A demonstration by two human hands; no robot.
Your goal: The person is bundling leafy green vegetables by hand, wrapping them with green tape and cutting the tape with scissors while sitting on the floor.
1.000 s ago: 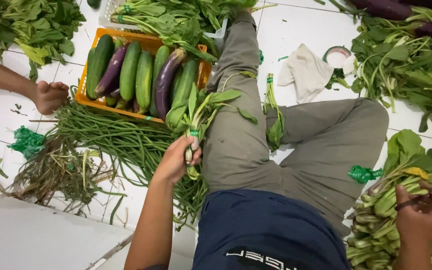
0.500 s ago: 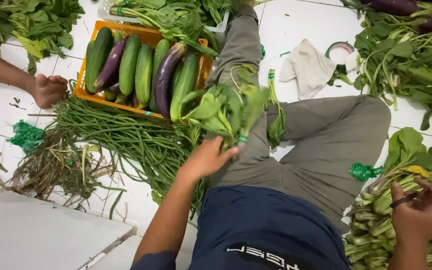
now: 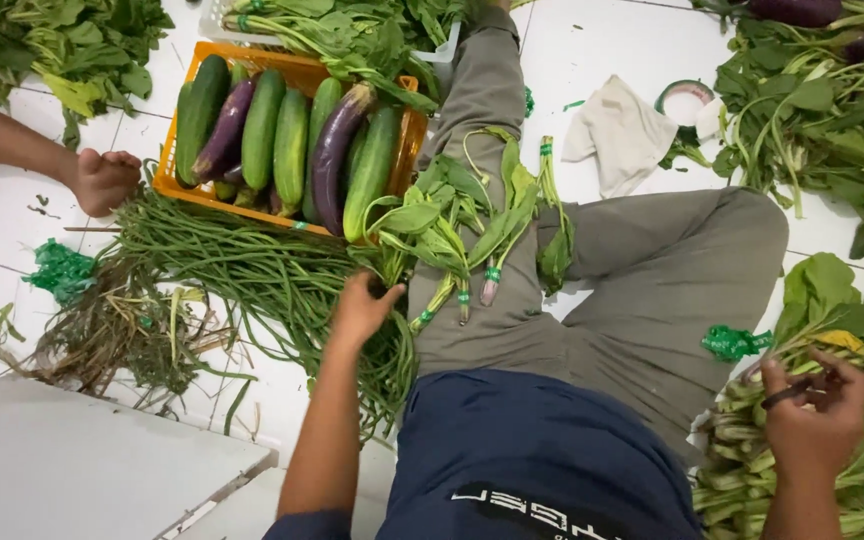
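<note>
Several tied bunches of leafy greens [image 3: 487, 225] lie across my left thigh, stems bound with green tape. My left hand [image 3: 362, 310] sits at the left edge of that thigh, fingers curled around the stem end of the leftmost bunch [image 3: 397, 225]. My right hand [image 3: 810, 410] is at the lower right over a pile of loose green stalks [image 3: 742, 470], pinching a thin dark object [image 3: 790, 392]. A scrap of green tape [image 3: 732, 342] lies beside my right knee.
An orange crate [image 3: 167, 180] holds cucumbers and purple eggplants. Long beans [image 3: 252, 270] spread on the white tile floor below it. Another person's foot [image 3: 102, 180] is at the left. A white cloth [image 3: 617, 130], a tape roll [image 3: 687, 98] and more greens [image 3: 822, 130] lie at right.
My left hand carried a bunch of greens from the floor side up onto my thigh beside the others, then drew back left. My right hand stayed over the stalk pile.
</note>
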